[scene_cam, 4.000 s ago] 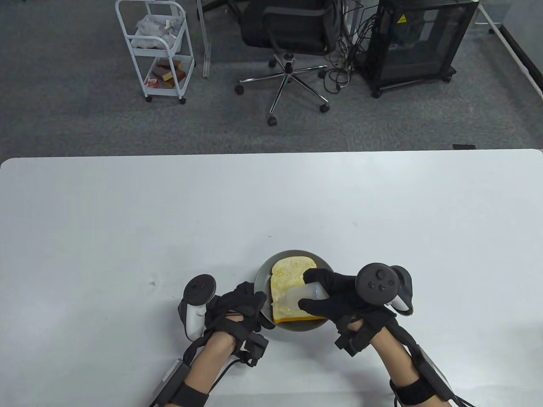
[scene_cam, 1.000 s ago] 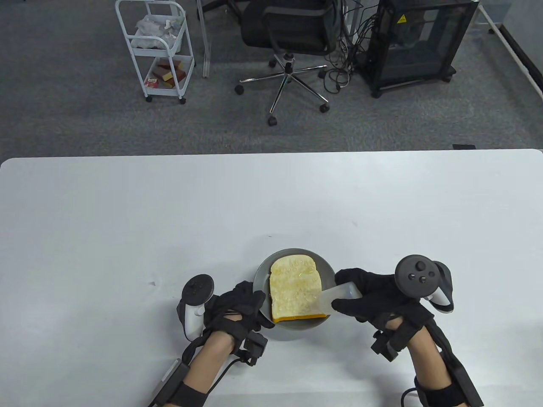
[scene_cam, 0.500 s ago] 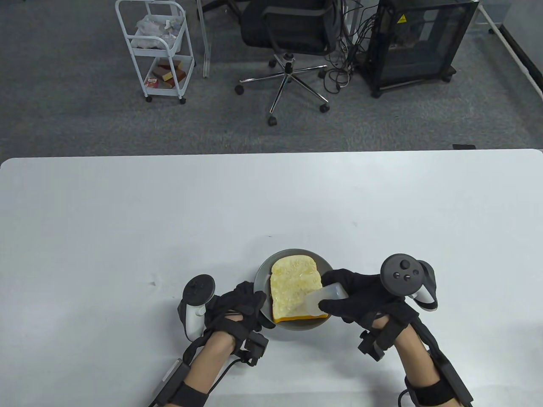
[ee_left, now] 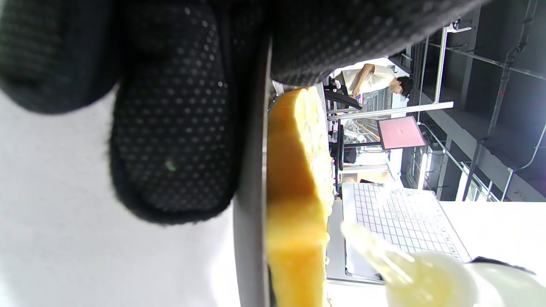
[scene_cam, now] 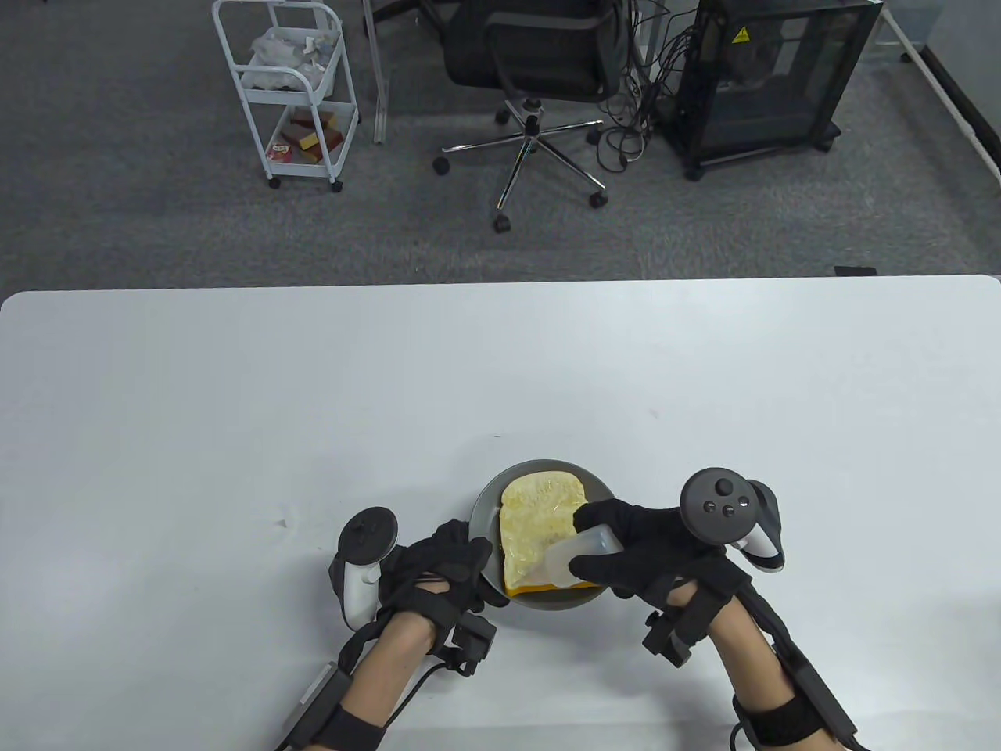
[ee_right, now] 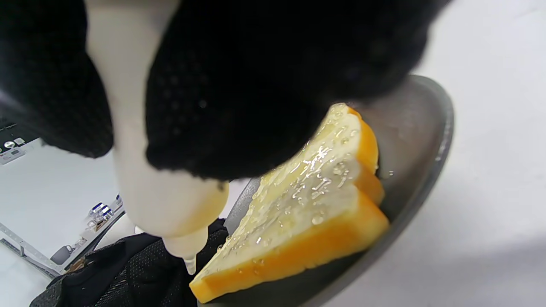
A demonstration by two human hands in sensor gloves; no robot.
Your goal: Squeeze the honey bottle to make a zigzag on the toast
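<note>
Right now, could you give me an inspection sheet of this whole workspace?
Surface: white table, small dark marks.
Job's things: toast, glistening, lies on grey plate; honey bottle tilted, nozzle over toast.
Clutter: nothing seen.
Hands: right hand grips the bottle; left hand holds the plate's rim.
Cables: leads run along both forearms; tangle by the black cabinet.
Surroundings: white cart, office chair, grey carpet.

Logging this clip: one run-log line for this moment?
right hand: holds honey bottle, nozzle over toast | left hand: steadies plate | toast glossy
</note>
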